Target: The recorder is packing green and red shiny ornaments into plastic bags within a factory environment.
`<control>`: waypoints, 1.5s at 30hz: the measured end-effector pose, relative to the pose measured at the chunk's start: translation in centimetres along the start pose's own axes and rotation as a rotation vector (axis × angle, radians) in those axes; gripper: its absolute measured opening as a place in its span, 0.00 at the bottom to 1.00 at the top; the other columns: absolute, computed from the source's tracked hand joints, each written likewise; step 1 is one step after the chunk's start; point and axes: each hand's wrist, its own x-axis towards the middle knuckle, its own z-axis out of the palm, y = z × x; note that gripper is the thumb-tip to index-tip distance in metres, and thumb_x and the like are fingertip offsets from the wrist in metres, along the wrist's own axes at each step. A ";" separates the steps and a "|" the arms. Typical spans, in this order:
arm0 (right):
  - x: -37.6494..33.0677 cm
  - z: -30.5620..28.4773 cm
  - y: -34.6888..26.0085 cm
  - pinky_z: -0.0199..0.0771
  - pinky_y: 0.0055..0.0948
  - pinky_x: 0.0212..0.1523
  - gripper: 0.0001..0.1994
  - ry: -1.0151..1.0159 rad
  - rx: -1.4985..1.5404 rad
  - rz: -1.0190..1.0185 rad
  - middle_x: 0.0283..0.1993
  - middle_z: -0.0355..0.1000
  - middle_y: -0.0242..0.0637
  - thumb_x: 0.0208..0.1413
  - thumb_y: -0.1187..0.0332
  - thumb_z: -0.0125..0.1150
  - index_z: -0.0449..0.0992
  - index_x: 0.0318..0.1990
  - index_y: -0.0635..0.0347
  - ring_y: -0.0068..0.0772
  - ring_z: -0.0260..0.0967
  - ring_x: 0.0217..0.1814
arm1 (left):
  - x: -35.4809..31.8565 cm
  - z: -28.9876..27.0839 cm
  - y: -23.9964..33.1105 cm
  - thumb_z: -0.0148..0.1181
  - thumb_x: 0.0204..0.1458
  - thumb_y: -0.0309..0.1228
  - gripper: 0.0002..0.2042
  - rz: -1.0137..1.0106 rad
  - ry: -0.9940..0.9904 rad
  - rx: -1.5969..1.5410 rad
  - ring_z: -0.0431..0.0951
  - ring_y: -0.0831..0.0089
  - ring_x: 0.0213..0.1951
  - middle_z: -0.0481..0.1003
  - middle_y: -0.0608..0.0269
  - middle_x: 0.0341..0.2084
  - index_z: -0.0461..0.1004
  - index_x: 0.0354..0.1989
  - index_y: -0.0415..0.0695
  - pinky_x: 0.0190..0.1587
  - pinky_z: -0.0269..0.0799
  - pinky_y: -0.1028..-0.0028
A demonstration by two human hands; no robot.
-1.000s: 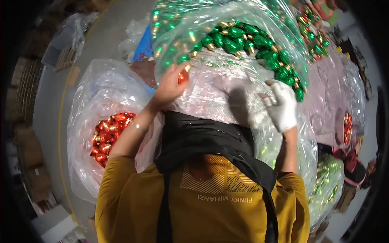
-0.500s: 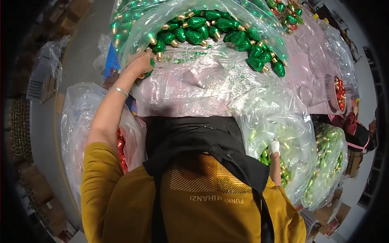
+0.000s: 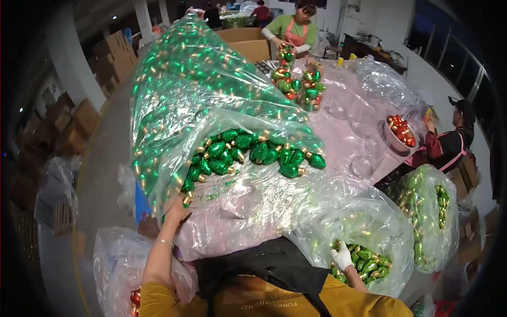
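Dark green glittery bulb-shaped ornaments [image 3: 217, 165] with gold caps spill from the mouth of a large clear plastic bag [image 3: 179, 100] on the table. At the bag's near left edge is my left hand [image 3: 177, 210], bare and curled, its fingertips partly covered by plastic; what it grips I cannot make out. On the right, a second clear bag [image 3: 311, 238] stands open with lighter green bulb ornaments [image 3: 372, 262] inside. My right hand [image 3: 342, 257], in a white glove, reaches in at their left side, fingers bent among them; anything in its grip is hidden.
Across the table [image 3: 343, 116], a person [image 3: 296, 31] in a green top handles mixed ornaments [image 3: 289, 84]. At right, another person [image 3: 451, 140] is beside a pink bowl of red ornaments [image 3: 401, 132]. A bag of red ornaments [image 3: 121, 264] stands left; another green-filled bag [image 3: 430, 216] stands far right.
My view has tilted up, bringing the far table and people into sight. My left hand stays at the bag's edge. My gloved right hand shows more fully among the lighter green ornaments.
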 end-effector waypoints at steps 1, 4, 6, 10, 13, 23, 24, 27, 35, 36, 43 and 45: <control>0.7 0.2 0.0 0.70 0.34 0.42 0.18 0.021 0.011 0.006 0.35 0.73 0.49 0.50 0.62 0.54 0.71 0.44 0.67 0.42 0.72 0.38 | -0.3 -0.6 0.2 0.67 0.33 0.48 0.31 0.059 0.041 -0.010 0.75 0.55 0.46 0.75 0.50 0.43 0.73 0.48 0.47 0.49 0.70 0.62; 5.1 3.4 3.6 0.71 0.35 0.40 0.20 -0.180 -0.267 0.026 0.33 0.73 0.54 0.44 0.61 0.61 0.73 0.43 0.65 0.45 0.73 0.36 | -0.3 0.3 -1.0 0.67 0.34 0.47 0.32 0.115 0.121 -0.133 0.75 0.55 0.46 0.75 0.49 0.43 0.72 0.49 0.45 0.49 0.70 0.64; 9.4 1.8 12.4 0.72 0.35 0.35 0.21 -0.437 -0.426 0.013 0.28 0.74 0.53 0.40 0.58 0.66 0.76 0.39 0.64 0.46 0.73 0.30 | -1.2 0.9 -1.3 0.68 0.36 0.43 0.30 0.132 0.223 -0.365 0.75 0.59 0.45 0.76 0.50 0.42 0.72 0.49 0.40 0.48 0.69 0.67; 8.2 -8.6 -3.7 0.73 0.36 0.43 0.25 -0.502 -1.185 -0.120 0.37 0.76 0.48 0.40 0.44 0.62 0.80 0.39 0.55 0.44 0.75 0.38 | -5.3 -4.6 2.7 0.69 0.38 0.32 0.19 0.318 0.356 -0.942 0.73 0.75 0.36 0.75 0.62 0.32 0.73 0.38 0.38 0.41 0.68 0.73; 5.9 -8.6 -21.1 0.73 0.36 0.42 0.21 -0.007 -0.563 -0.242 0.39 0.75 0.48 0.45 0.54 0.63 0.76 0.44 0.56 0.47 0.74 0.39 | -7.1 -9.2 9.2 0.68 0.42 0.25 0.17 0.443 0.456 -1.370 0.71 0.80 0.37 0.73 0.65 0.33 0.69 0.41 0.38 0.40 0.69 0.78; 15.3 13.9 -29.2 0.72 0.30 0.38 0.25 -0.166 0.586 -0.550 0.42 0.72 0.45 0.51 0.59 0.60 0.66 0.50 0.69 0.31 0.72 0.40 | -2.0 -2.5 17.8 0.69 0.42 0.27 0.25 0.580 0.793 -1.250 0.70 0.75 0.38 0.69 0.63 0.39 0.64 0.49 0.42 0.42 0.69 0.75; 15.6 14.1 -29.0 0.72 0.31 0.38 0.25 -0.226 0.554 -0.534 0.42 0.72 0.46 0.51 0.59 0.60 0.66 0.50 0.69 0.32 0.72 0.40 | -1.6 -2.1 17.5 0.68 0.42 0.26 0.25 0.578 0.736 -1.145 0.70 0.76 0.37 0.69 0.63 0.39 0.64 0.50 0.42 0.42 0.69 0.76; 14.7 10.8 -33.0 0.71 0.32 0.40 0.25 -0.383 0.209 -0.437 0.41 0.72 0.50 0.49 0.58 0.61 0.66 0.49 0.69 0.36 0.72 0.40 | -2.1 -2.5 16.7 0.69 0.42 0.27 0.27 0.587 0.823 -1.056 0.71 0.74 0.37 0.69 0.61 0.39 0.63 0.50 0.42 0.42 0.69 0.75; 13.3 11.8 -30.7 0.71 0.36 0.43 0.25 -0.243 0.048 -0.615 0.43 0.72 0.54 0.45 0.55 0.61 0.68 0.46 0.65 0.47 0.73 0.43 | -1.2 -1.5 18.5 0.70 0.40 0.29 0.31 0.654 1.087 -0.874 0.72 0.69 0.41 0.69 0.56 0.41 0.61 0.52 0.41 0.44 0.70 0.72; 13.1 11.9 -30.2 0.71 0.37 0.44 0.25 -0.195 0.060 -0.625 0.43 0.72 0.53 0.45 0.55 0.61 0.68 0.46 0.64 0.48 0.72 0.43 | -1.5 -1.4 18.7 0.71 0.39 0.29 0.31 0.765 1.097 -0.751 0.72 0.68 0.41 0.69 0.55 0.41 0.61 0.53 0.40 0.45 0.70 0.71; 12.8 11.5 -28.9 0.72 0.36 0.42 0.22 -0.168 0.085 -0.710 0.39 0.72 0.48 0.45 0.60 0.63 0.69 0.45 0.63 0.45 0.73 0.40 | -4.0 -1.6 17.8 0.69 0.38 0.28 0.32 0.737 0.698 -1.161 0.73 0.63 0.43 0.68 0.51 0.44 0.60 0.54 0.39 0.46 0.70 0.70; 12.7 11.5 -28.9 0.72 0.35 0.41 0.21 -0.123 0.161 -0.732 0.38 0.72 0.48 0.44 0.61 0.64 0.70 0.44 0.63 0.44 0.73 0.39 | -4.6 -1.9 17.9 0.69 0.38 0.28 0.32 0.669 0.619 -1.302 0.73 0.61 0.43 0.68 0.50 0.44 0.60 0.54 0.39 0.46 0.70 0.69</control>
